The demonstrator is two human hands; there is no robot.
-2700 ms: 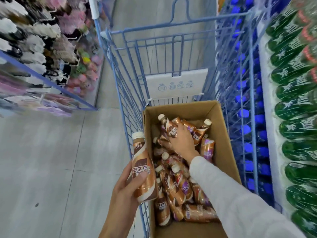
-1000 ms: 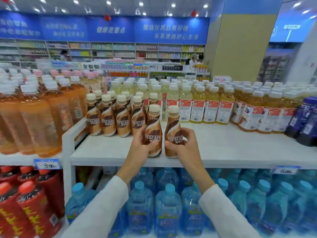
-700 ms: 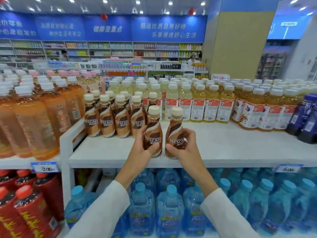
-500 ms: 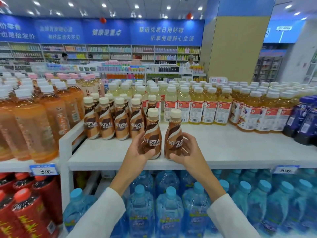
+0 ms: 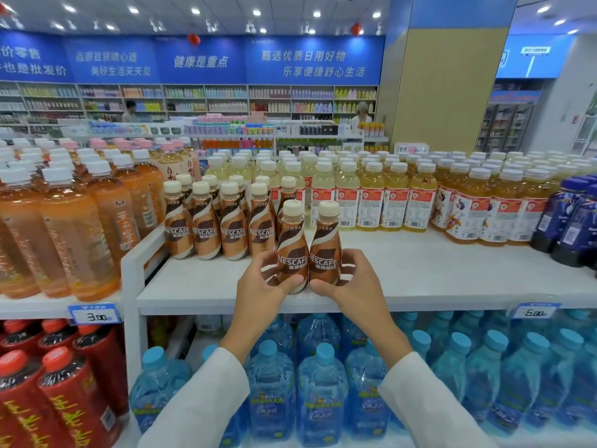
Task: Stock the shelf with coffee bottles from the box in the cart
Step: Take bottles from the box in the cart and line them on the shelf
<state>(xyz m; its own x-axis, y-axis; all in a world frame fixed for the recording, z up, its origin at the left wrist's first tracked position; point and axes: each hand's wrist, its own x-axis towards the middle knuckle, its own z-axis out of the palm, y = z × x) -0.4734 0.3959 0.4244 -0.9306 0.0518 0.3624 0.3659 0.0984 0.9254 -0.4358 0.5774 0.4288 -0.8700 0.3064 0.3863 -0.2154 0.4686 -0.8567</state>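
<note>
Upright coffee bottles [image 5: 292, 247], caps up, left hand [image 5: 262, 287] gripping one, right hand [image 5: 354, 282] the other

The view has swung from the cart and its box to the white shelf [image 5: 452, 279]. The left hand [image 5: 265, 282], which carried one coffee bottle beside the cart, and the right hand [image 5: 352, 279], which was reaching into the box, now each grip a bottle near the shelf's front edge. A second ago a gap showed between the left bottle [image 5: 292, 253] and the right bottle [image 5: 324, 253] (both leaned slightly); they have closed up and now touch.
</note>
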